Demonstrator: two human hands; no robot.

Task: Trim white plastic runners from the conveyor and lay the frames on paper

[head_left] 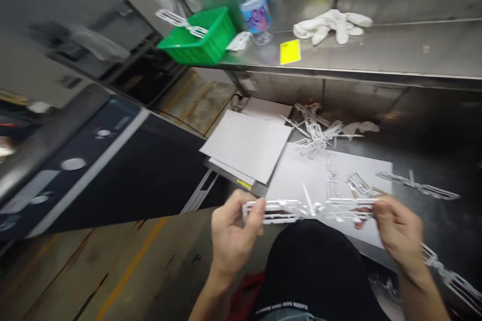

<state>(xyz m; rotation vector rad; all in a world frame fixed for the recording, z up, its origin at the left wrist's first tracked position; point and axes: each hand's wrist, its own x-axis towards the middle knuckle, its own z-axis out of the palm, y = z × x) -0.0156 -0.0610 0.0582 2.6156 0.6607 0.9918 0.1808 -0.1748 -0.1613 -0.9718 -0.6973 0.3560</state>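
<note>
My left hand pinches the left end of a white molded plastic frame piece. At the other end, my right hand grips the same piece between thumb and fingers. The piece is held level above the table edge, with a thin stem sticking up from its middle. Just behind it lie white sheets and some small metallic-looking items, too blurred to name. A similar white frame piece rests on the dark table to the right, and another is at lower right.
Behind the sheets is a tangled pile of white plastic pieces. Flat white boards are stacked at left. The shelf holds a green bin, a plastic bottle, a yellow note and white gloves. A dark machine stands left.
</note>
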